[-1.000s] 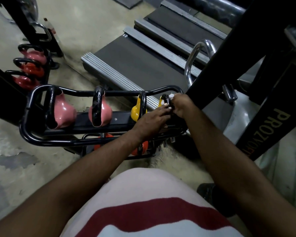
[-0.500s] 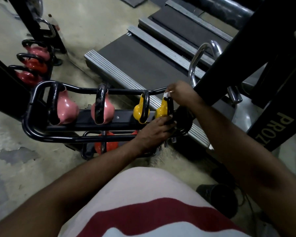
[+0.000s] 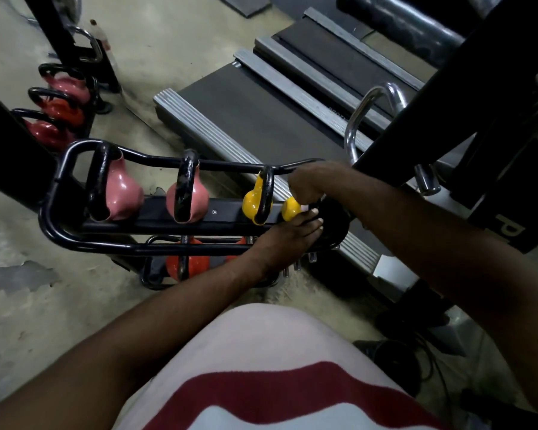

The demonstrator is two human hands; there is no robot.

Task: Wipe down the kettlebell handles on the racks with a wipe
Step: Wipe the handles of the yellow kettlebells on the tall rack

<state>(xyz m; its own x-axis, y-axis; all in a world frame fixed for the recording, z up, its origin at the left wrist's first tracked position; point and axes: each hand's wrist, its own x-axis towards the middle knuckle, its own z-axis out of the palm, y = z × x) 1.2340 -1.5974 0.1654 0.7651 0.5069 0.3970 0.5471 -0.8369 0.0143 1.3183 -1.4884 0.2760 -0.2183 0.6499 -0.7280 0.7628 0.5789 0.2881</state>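
Observation:
A black tubular rack (image 3: 53, 212) carries two pink kettlebells (image 3: 123, 195) (image 3: 196, 197) and two small yellow ones (image 3: 251, 201) (image 3: 289, 210), all with black handles. My right hand (image 3: 311, 183) is closed round the handle of the rightmost yellow kettlebell; the white wipe is almost wholly hidden inside it. My left hand (image 3: 288, 240) lies across the rack's front rail. Its fingers stretch flat against the base of that kettlebell and a black round weight (image 3: 336, 226) beside it.
Orange kettlebells (image 3: 196, 265) sit on the rack's lower tier. A second rack with pink and red kettlebells (image 3: 59, 103) stands at the far left. Treadmill decks (image 3: 261, 119) lie behind, and a black machine post (image 3: 448, 88) with a chrome handle (image 3: 362, 116) rises at the right.
My right hand slid down over the yellow kettlebell's handle and now covers the wipe. My left hand shifted from above the kettlebell to its lower side. The view moved slightly.

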